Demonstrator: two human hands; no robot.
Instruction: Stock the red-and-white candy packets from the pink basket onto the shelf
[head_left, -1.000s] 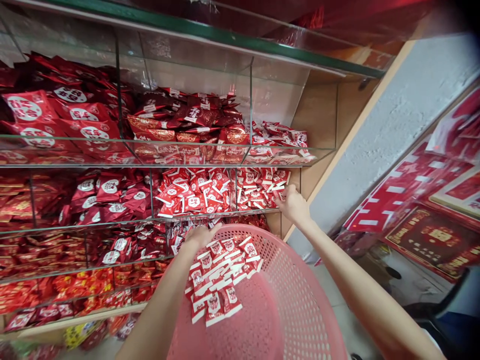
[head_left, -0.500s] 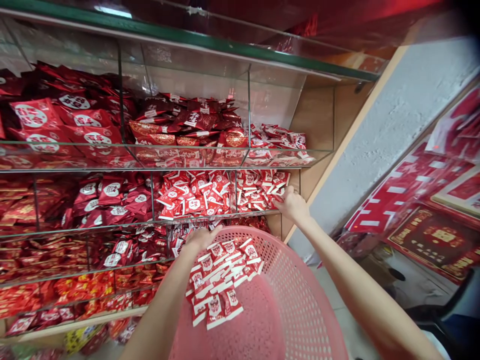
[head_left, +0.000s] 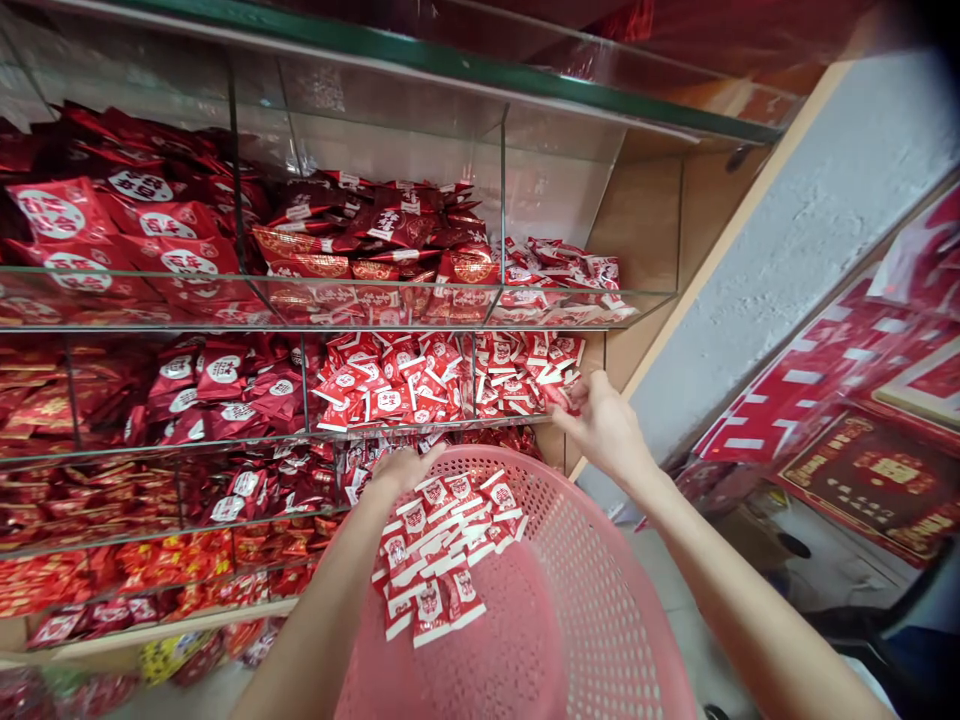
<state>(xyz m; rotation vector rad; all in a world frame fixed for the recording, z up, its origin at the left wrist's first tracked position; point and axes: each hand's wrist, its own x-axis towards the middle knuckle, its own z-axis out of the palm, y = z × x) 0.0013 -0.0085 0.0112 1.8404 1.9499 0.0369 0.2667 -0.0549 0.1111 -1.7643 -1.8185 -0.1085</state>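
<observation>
Left hand (head_left: 401, 472): my fingers grip the basket (head_left: 615, 610) at eleven o'clock.
Right hand (head_left: 609, 428): I pinch a packet (head_left: 556, 397), one o'clock from the basket.
Sweets (head_left: 431, 560): inside, toward ten o'clock.
Shelves (head_left: 420, 430): twelve o'clock.

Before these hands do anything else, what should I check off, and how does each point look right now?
1. Left hand at the rim of the pink basket: ok.
2. Packets in the basket lying inside its wall: ok.
3. Bare room left on the basket's bottom: ok.
4. Right hand has a red packet at its fingertips: ok.
5. Right hand over the basket's bottom: not ok, it is by the shelf compartment.
6. Exact number of packets at those fingertips: cannot tell.
</observation>
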